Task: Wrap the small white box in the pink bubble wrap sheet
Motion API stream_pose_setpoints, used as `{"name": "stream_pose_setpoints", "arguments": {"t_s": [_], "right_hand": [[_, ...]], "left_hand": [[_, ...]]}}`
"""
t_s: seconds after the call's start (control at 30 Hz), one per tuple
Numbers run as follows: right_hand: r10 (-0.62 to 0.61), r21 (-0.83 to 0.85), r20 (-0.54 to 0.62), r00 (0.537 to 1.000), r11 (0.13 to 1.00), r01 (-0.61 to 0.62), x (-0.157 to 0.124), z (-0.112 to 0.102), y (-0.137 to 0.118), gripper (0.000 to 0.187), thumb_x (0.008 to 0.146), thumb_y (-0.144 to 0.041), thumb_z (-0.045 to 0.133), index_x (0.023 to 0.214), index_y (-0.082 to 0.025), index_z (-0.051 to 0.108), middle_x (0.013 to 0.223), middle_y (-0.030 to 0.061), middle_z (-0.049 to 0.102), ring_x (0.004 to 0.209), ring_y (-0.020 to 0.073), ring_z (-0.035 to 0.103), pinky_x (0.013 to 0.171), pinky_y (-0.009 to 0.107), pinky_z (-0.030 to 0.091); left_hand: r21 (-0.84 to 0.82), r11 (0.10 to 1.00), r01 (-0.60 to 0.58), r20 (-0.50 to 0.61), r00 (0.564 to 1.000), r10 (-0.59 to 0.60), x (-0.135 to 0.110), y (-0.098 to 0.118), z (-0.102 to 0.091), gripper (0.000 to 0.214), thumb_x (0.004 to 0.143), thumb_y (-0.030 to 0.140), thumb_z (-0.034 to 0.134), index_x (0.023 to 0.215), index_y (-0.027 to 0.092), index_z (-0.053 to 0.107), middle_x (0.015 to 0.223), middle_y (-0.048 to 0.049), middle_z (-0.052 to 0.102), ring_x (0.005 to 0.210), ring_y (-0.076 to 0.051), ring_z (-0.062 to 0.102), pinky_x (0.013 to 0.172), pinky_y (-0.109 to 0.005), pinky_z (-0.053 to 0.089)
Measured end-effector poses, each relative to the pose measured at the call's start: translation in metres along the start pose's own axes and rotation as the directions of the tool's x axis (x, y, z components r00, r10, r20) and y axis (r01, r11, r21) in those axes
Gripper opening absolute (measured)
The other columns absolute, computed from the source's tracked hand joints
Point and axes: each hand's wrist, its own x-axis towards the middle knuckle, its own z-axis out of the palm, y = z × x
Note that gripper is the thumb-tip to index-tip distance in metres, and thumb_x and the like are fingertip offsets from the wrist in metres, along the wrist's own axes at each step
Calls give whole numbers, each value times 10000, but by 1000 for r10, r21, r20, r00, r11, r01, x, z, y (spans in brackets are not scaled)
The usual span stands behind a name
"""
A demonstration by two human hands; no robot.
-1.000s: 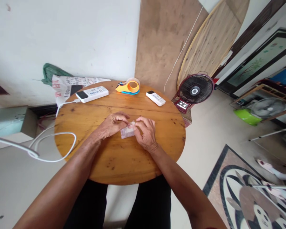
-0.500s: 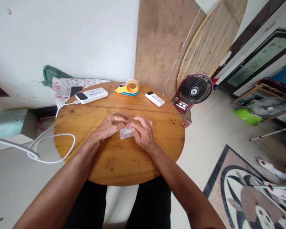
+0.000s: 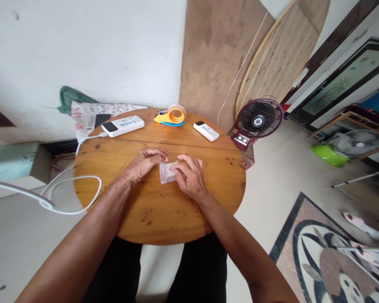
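Observation:
Both of my hands meet at the middle of a round wooden table (image 3: 139,219). Between them lies a small clear plastic packet (image 3: 166,173) with something pale inside. My left hand (image 3: 142,163) has its fingers curled, the tips pinching the packet's left edge. My right hand (image 3: 190,176) is closed over the packet's right side, thumb and fingers pressed on it. Most of the packet is hidden under my right fingers.
At the table's far edge lie a white power bank (image 3: 122,125) with a white cable (image 3: 68,191), an orange tape dispenser (image 3: 171,115) and a white remote (image 3: 206,130). A red floor fan (image 3: 257,120) stands right of the table, with wooden boards leaning behind it.
My hands have stayed on the packet. The left fingers have slid slightly left, so more of the packet shows between the hands.

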Motion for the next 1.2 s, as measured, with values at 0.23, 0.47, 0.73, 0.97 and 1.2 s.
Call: {"name": "stream_pose_setpoints", "arguments": {"t_s": [0.23, 0.47, 0.73, 0.97, 1.2], "right_hand": [[77, 76, -69, 995, 995, -71, -1, -1, 3, 202, 930, -257, 446, 1016, -204, 621, 1266, 79, 572, 1136, 189, 538, 1000, 351, 329], [91, 63, -48, 995, 994, -88, 0, -1, 3, 246, 943, -241, 395, 1036, -205, 619, 1267, 82, 566, 1143, 192, 533, 1001, 353, 326], [72, 67, -40, 997, 995, -70, 0, 0, 4, 281, 947, -248, 397, 1106, -208, 624, 1288, 84, 557, 1161, 194, 527, 1001, 355, 333], [-2, 40, 31, 1000, 999, 0, 1, -2, 0, 278, 941, -298, 441, 1072, -242, 679, 1333, 72, 523, 1178, 215, 505, 990, 380, 339], [-15, 51, 71, 997, 999, 11, 3, -4, -3, 230, 867, -328, 548, 1031, -223, 670, 1332, 80, 527, 1172, 230, 497, 991, 393, 339]], "left_hand": [[38, 999, 36, -66, 997, -33, 0, 0, 1, 206, 617, 389, 674, 689, 200, 716, 920, -32, 742, 946, -244, 634, 923, -353, 454], [85, 993, 78, -103, 992, -69, 0, 4, 0, 220, 614, 397, 688, 709, 203, 725, 855, -16, 740, 884, -232, 641, 847, -315, 474], [100, 990, 104, -83, 992, -96, 1, -2, 0, 255, 640, 409, 674, 764, 194, 731, 806, -9, 726, 822, -205, 625, 801, -303, 470], [75, 992, 102, -46, 994, -99, 1, -4, 1, 275, 633, 417, 691, 777, 187, 738, 808, -25, 735, 817, -220, 644, 752, -303, 487], [70, 992, 107, -33, 994, -105, 2, -7, 1, 276, 616, 405, 679, 773, 185, 732, 805, -26, 734, 832, -224, 646, 788, -312, 490]]}}
